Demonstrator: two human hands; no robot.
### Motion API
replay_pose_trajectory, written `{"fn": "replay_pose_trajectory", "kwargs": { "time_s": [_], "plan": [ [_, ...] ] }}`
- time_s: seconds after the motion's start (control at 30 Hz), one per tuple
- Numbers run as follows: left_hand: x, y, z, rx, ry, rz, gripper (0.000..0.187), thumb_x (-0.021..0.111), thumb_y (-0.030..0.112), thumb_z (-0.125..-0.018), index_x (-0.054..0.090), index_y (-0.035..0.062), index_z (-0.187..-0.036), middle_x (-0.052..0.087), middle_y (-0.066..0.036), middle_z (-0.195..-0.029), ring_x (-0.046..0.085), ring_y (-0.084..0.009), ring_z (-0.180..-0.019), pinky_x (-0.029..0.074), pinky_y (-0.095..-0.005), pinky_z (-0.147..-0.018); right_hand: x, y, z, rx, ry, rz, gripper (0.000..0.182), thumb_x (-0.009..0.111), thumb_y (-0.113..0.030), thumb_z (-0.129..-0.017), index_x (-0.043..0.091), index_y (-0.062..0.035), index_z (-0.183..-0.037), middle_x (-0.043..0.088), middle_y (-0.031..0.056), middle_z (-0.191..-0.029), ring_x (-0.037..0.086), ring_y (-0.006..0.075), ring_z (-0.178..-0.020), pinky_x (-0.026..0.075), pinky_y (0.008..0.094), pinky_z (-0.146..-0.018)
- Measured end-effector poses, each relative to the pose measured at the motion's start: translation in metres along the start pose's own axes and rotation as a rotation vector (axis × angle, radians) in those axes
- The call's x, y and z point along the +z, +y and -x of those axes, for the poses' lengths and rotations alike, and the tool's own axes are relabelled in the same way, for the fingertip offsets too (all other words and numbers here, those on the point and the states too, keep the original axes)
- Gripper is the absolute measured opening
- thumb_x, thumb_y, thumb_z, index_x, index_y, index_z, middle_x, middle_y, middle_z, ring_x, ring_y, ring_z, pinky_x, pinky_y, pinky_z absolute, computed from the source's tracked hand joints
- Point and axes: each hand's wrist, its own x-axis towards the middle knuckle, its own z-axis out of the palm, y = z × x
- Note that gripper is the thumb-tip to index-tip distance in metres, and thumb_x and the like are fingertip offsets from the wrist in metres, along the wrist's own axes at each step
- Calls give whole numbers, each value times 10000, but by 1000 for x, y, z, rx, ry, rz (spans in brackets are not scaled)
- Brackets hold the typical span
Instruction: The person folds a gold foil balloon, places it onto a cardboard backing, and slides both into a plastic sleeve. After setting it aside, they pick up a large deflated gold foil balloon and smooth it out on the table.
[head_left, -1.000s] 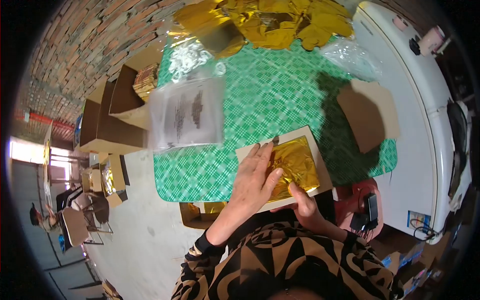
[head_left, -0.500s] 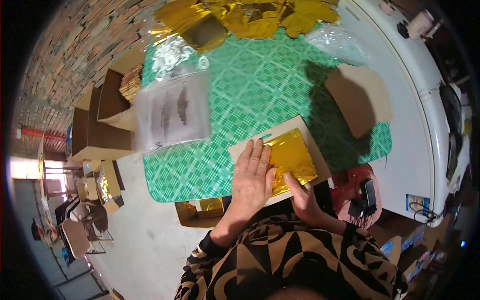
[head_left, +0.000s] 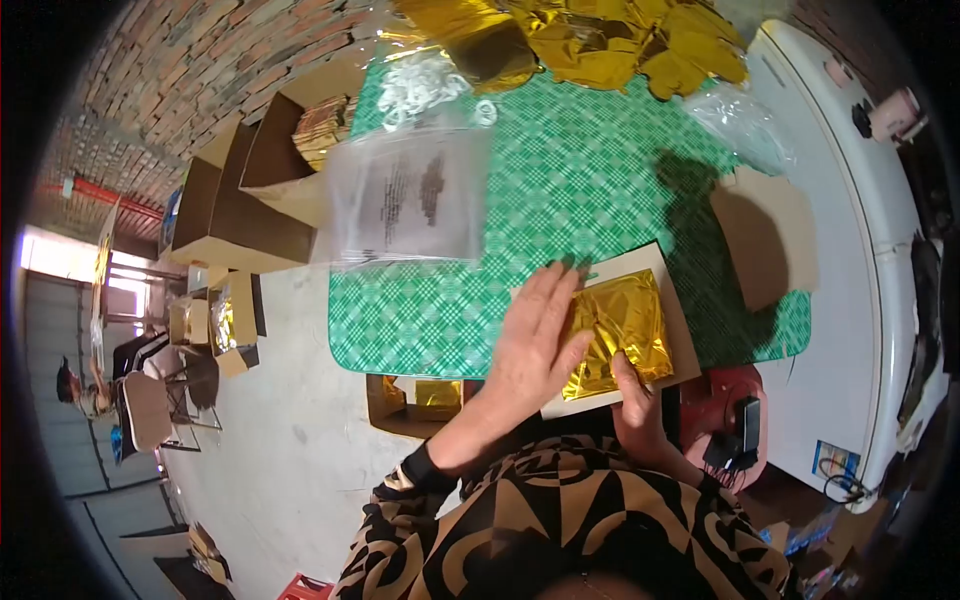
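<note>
A folded gold foil sheet (head_left: 625,318) lies on a pale cardboard sheet (head_left: 682,340) at the table's near edge. Along the foil's left side, my left hand (head_left: 535,345) rests flat, fingers stretched out over the cardboard and thumb on the foil. My right hand (head_left: 640,410) is at the near edge, its thumb pressing on the foil. Its other fingers are mostly hidden at or below the cardboard's edge. The foil's surface is creased and shiny.
The green checked table (head_left: 420,320) bears a stack of clear plastic bags (head_left: 405,200), white rings (head_left: 420,90), gold foil pieces (head_left: 600,50), clear plastic wrap (head_left: 745,125) and a brown cardboard piece (head_left: 755,240). Open boxes (head_left: 240,220) stand left; a white appliance (head_left: 840,180) is right.
The camera view has turned, so the table appears farther right. My left thumb has spread farther across the foil. Creases in the foil look more pronounced. My right thumb remains on the foil.
</note>
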Motion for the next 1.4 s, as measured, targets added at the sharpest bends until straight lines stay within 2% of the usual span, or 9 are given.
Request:
{"fn": "replay_pose_trajectory", "kwargs": {
  "time_s": [0.1, 0.17, 0.23, 0.43, 0.63, 0.83, 1.13, 1.23, 1.4],
  "plan": [
    [-21, -30, -22, 40, 168, -207, 620, 756, 185, -925, 534, -26, -1463, 532, -266, -1503, 535, -461, -1355, 450, -521, -1128, -22, 18, 2, -49, -51, 196, 399, 546, -24, -1083, 488, -14, -1477, 587, 94, -1407, 571, 202, -1248, 440, 361, -1104],
    [-41, -49, -40, -48, 237, -334, 567, 755, 217, -948, 568, -15, -1431, 570, -253, -1447, 576, -454, -1281, 482, -524, -1066, -27, 22, 1, -32, -62, 184, 401, 546, -9, -1080, 493, -16, -1477, 585, 85, -1408, 565, 195, -1250, 434, 361, -1111],
    [-51, -89, -54, -19, 330, -526, 554, 791, 191, -883, 600, -19, -1358, 605, -245, -1342, 559, -443, -1206, 476, -522, -1009, -22, 16, 0, 75, -38, -47, 403, 546, -1, -1078, 495, -12, -1478, 583, 77, -1410, 561, 188, -1252, 432, 361, -1114],
    [-49, -137, -59, -173, 325, -551, 235, 794, 162, -859, 766, 81, -1077, 698, -99, -1192, 595, -354, -1118, 484, -470, -964, -32, 28, -3, 3, -72, -5, 406, 543, 1, -1078, 501, -28, -1481, 578, 69, -1422, 557, 182, -1264, 427, 353, -1118],
    [-50, -145, -56, -125, 421, -487, 225, 788, 171, -876, 781, 86, -1084, 706, -96, -1169, 599, -351, -1059, 495, -461, -944, -28, 23, -5, 17, -88, -28, 417, 543, -13, -1082, 493, -30, -1496, 575, 72, -1432, 557, 190, -1277, 422, 352, -1125],
    [-57, -147, -56, -240, 442, -328, 323, 848, 130, -815, 755, 56, -1116, 679, -125, -1113, 578, -357, -1074, 496, -447, -941, -24, 18, -4, 15, -93, -25, 425, 536, -24, -1087, 475, -26, -1508, 564, 72, -1447, 550, 186, -1287, 415, 356, -1136],
    [-70, -137, -55, -318, 340, -290, 285, 872, 143, -793, 722, 21, -1002, 641, -137, -1032, 559, -359, -1032, 492, -453, -919, -10, -4, 1, 129, -21, -155, 463, 560, -43, -1072, 452, -35, -1522, 555, 66, -1423, 557, 202, -1271, 429, 383, -1123],
    [-73, -140, -54, -329, 279, -314, 272, 866, 250, -841, 748, 52, -986, 631, -122, -1043, 560, -347, -1047, 475, -441, -944, -9, -8, 0, 81, -64, -145, 469, 561, -53, -1073, 446, -43, -1528, 544, 69, -1441, 553, 205, -1282, 428, 395, -1128],
    [-73, -142, -52, -340, 251, -323, 276, 871, 254, -840, 753, 52, -986, 625, -121, -1076, 546, -335, -1094, 476, -433, -958, -17, 1, -1, 57, -72, -125, 462, 566, -71, -1078, 452, -47, -1525, 550, 70, -1429, 554, 207, -1278, 425, 396, -1132]
  ]
}}
